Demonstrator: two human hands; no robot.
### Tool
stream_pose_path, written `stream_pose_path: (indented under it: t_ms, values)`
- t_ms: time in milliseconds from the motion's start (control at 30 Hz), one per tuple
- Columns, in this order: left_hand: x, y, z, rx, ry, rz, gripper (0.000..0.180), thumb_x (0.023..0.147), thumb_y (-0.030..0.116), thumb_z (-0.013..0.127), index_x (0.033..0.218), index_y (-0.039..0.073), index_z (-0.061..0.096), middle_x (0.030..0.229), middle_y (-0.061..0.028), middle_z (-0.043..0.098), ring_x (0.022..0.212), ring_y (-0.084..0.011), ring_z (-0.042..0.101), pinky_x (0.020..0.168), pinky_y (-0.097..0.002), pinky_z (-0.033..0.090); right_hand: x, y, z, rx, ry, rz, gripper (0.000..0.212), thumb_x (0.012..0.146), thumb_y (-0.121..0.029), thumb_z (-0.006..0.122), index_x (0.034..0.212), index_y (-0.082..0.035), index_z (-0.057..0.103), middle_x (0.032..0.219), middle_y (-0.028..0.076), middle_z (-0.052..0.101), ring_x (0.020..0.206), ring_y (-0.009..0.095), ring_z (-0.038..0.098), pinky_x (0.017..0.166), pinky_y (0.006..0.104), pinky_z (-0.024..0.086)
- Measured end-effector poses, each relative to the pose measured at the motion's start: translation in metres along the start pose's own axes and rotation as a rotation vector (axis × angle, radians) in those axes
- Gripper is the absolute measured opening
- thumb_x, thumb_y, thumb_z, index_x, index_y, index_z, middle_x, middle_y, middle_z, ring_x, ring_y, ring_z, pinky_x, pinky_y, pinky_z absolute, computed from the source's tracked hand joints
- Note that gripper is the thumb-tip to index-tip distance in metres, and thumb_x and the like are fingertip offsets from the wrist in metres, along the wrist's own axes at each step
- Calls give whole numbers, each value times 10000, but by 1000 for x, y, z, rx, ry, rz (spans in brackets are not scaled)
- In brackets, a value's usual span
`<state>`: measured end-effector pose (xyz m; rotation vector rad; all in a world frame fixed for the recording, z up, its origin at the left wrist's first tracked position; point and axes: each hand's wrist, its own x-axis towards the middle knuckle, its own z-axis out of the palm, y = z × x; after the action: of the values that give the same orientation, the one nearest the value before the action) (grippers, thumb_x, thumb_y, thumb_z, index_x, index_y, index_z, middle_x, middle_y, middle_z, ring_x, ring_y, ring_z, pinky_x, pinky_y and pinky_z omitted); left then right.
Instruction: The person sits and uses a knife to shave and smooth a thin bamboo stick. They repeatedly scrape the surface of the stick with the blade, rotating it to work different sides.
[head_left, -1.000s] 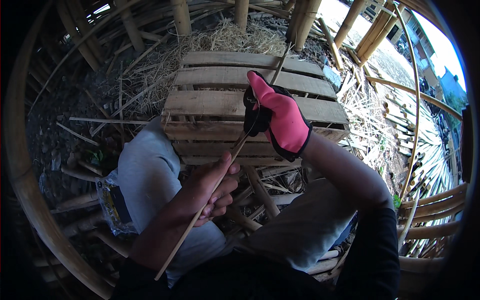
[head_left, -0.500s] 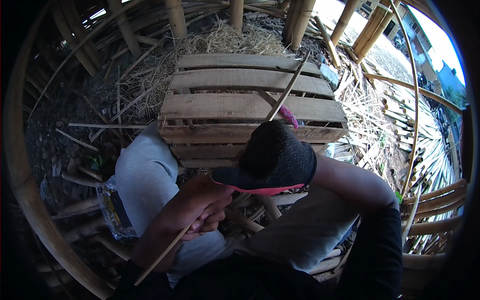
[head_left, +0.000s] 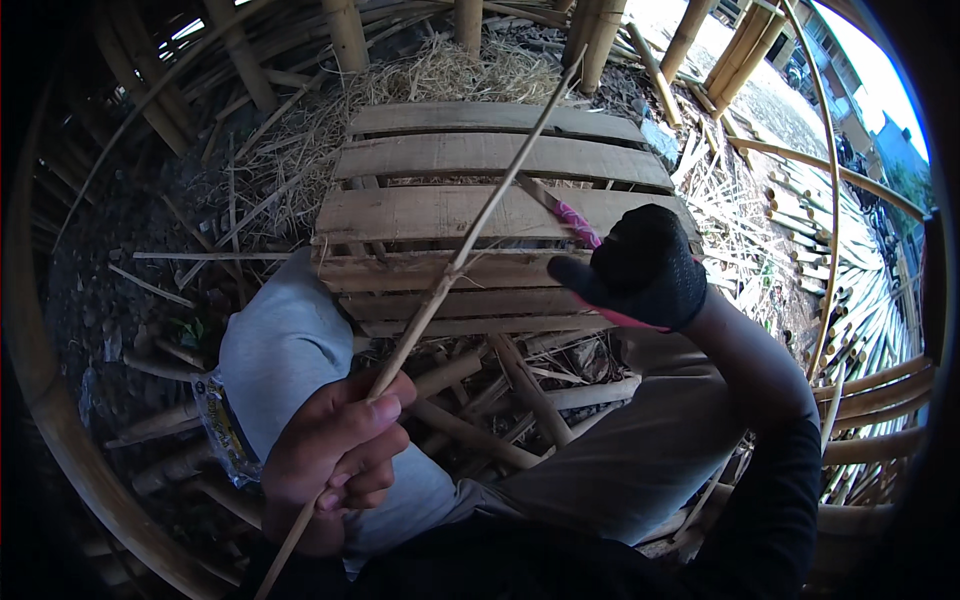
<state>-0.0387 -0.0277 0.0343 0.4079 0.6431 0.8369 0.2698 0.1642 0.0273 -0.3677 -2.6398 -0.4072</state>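
Note:
My left hand (head_left: 345, 450), bare, is closed round a long thin bamboo stick (head_left: 468, 240). The stick slants up over a slatted wooden crate (head_left: 420, 210), with its lower end near my lap. My right hand (head_left: 645, 270), in a black and pink glove, is above the crate's near right corner. Its thumb stretches out, apart from the rest of the hand; the other fingers are mostly hidden. At that hand's edge lies a knife with a pink patterned handle (head_left: 574, 222), resting on the slats, the handle's end covered by the glove.
Straw (head_left: 450, 75) is heaped behind the crate. Bamboo posts (head_left: 347, 35) stand along the back, and cut bamboo poles (head_left: 845, 290) are piled at the right. A plastic packet (head_left: 225, 430) lies beside my left leg. Bamboo pieces (head_left: 480, 430) lie between my legs.
My right hand has let go of the stick and moved right to the knife handle. My left hand has shifted down and left, the stick now reaching farther across the crate.

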Motion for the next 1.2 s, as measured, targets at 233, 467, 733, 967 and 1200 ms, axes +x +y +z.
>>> stream_pose_path:
  t_ms: [233, 467, 733, 967, 1200]
  values:
    - [14, -2, -4, 71, 263, 228, 214, 1087, 280, 450, 933, 138, 410, 470, 53, 312, 275, -43, 266, 264, -212, 214, 7, 8, 0, 424, -67, 690, 329, 1013, -346, 644, 1006, -38, 759, 658, 121, 634, 577, 146, 517, 616, 357, 469]
    - [19, 1, -4, 115, 216, 133, 209, 1080, 286, 473, 985, 102, 445, 476, 57, 325, 284, -39, 267, 270, -209, 214, 13, 32, -12, 1964, -31, 695, 815, 1001, -652, 415, 1465, 18, 441, 1200, 215, 621, 1094, 329, 604, 805, 411, 560]
    - [27, -9, 8, 198, 216, 80, 210, 1073, 275, 487, 954, 110, 436, 483, 65, 339, 301, -20, 261, 297, -193, 216, 32, 22, -18, 2238, 123, 702, 1009, 955, -795, 322, 1522, 39, 354, 1516, 250, 463, 1396, 383, 469, 1026, 522, 493]
    - [36, -13, 20, 304, 269, 79, 213, 1078, 277, 479, 961, 100, 452, 489, 71, 340, 312, -12, 272, 309, -185, 234, 36, 4, 9, 499, 83, 404, 448, 912, -357, 762, 1259, -90, 671, 1206, 151, 681, 1119, 311, 669, 964, 393, 542]
    - [39, -16, 19, 338, 263, 93, 228, 1078, 292, 487, 966, 94, 465, 503, 68, 353, 320, -14, 274, 314, -188, 225, 49, -15, 23, 322, 38, 212, 320, 863, -318, 804, 1069, -78, 760, 975, 132, 725, 868, 332, 697, 796, 396, 569]
